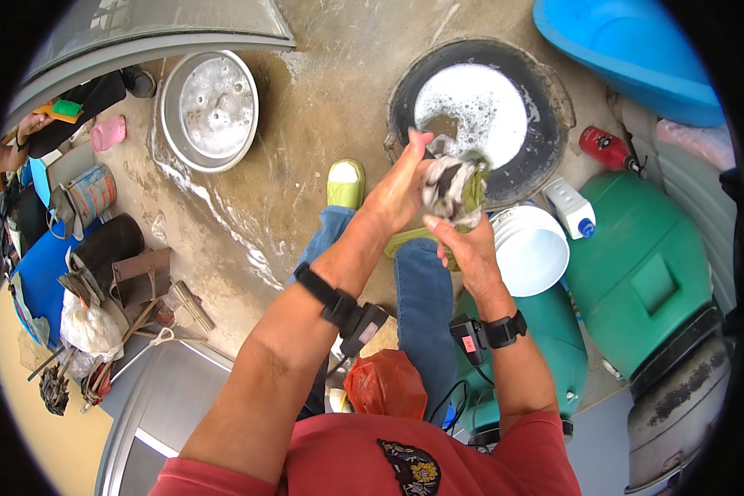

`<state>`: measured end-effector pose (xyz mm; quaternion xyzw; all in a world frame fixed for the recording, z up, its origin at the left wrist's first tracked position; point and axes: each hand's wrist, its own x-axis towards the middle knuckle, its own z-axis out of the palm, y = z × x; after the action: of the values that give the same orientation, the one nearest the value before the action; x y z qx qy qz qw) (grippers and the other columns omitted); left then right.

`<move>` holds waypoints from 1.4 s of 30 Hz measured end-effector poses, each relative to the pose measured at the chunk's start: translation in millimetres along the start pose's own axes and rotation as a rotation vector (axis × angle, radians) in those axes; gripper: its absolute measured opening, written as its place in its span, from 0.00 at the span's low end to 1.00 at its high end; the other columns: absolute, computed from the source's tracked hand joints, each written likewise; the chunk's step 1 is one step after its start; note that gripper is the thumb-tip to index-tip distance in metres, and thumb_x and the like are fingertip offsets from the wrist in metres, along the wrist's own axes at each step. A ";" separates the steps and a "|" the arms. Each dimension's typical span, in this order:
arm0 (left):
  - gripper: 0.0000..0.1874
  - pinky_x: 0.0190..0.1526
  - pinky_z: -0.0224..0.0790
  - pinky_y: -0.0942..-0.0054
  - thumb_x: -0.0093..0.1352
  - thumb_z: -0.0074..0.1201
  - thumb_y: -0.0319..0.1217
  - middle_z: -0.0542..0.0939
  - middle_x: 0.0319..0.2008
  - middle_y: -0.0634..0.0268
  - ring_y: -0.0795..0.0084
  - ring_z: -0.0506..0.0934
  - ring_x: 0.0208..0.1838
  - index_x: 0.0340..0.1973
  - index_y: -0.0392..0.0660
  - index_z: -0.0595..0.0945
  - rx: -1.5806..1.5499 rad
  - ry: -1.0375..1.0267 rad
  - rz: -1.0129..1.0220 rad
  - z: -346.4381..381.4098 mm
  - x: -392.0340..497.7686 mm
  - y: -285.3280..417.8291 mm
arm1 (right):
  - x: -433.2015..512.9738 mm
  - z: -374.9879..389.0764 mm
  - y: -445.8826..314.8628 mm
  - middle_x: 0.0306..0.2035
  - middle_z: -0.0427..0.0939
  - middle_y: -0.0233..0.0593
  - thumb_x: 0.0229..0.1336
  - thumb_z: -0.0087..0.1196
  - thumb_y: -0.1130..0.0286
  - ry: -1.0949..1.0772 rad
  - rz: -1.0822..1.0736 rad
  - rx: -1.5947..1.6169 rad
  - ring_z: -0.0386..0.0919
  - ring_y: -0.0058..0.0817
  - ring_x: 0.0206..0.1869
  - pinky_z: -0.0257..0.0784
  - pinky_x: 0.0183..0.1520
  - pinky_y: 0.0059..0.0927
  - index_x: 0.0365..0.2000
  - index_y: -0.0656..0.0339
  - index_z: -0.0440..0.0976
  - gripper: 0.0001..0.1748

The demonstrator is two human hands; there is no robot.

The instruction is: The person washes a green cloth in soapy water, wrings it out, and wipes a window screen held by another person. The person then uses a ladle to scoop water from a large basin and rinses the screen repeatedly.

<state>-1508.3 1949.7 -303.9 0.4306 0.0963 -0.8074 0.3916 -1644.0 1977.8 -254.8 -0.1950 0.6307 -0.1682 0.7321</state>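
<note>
A bunched, wet-looking cloth (456,186) in green, white and dark tones is between my two hands, near the lower left rim of a black tub (403,93). White suds (483,111) cover most of the water in that tub. My left hand (403,183) presses against the cloth's left side, its thumb and fingers extended. From below and to the right, my right hand (471,248) grips the cloth, and part of the green fabric hangs under it. A metal basin (167,118) of sudsy water stands on the wet concrete floor at the upper left.
White bucket (533,254), white bottle (569,208), red bottle (609,147) and green barrels (638,266) stand at right. A blue tub (632,56) is at upper right. Clutter lines the left, where another person's hand (34,124) holds a brush (65,110). A red plastic bag (387,384) lies near my legs.
</note>
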 end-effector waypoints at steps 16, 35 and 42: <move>0.26 0.37 0.73 0.71 0.58 0.63 0.32 0.77 0.37 0.64 0.72 0.77 0.37 0.49 0.43 0.71 0.408 0.239 -0.091 -98.2 8.6 18.1 | 221.0 -255.7 -41.7 0.59 0.62 0.61 0.52 0.56 0.51 0.766 -0.455 -1.273 0.60 0.51 0.62 0.55 0.64 0.38 0.61 0.71 0.53 0.45; 0.31 0.41 0.72 0.74 0.50 0.68 0.32 0.77 0.39 0.57 0.70 0.78 0.38 0.47 0.33 0.73 0.382 0.293 -0.047 -118.7 29.8 -9.3 | 300.6 -355.9 -60.8 0.29 0.76 0.28 0.60 0.51 0.66 0.413 -0.345 -0.853 0.70 0.15 0.28 0.65 0.33 0.17 0.48 0.68 0.71 0.19; 0.33 0.52 0.65 0.69 0.49 0.69 0.43 0.62 0.49 0.52 0.62 0.69 0.51 0.44 0.33 0.77 0.620 0.354 0.087 -102.2 -27.5 33.0 | 219.3 -290.3 -77.8 0.24 0.73 0.28 0.59 0.51 0.69 0.447 -0.418 -0.829 0.68 0.15 0.25 0.63 0.28 0.18 0.43 0.66 0.73 0.14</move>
<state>-1412.4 1992.9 -339.2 0.6657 -0.1055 -0.6938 0.2538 -1898.7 1781.0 -441.6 -0.5499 0.7330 -0.0845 0.3914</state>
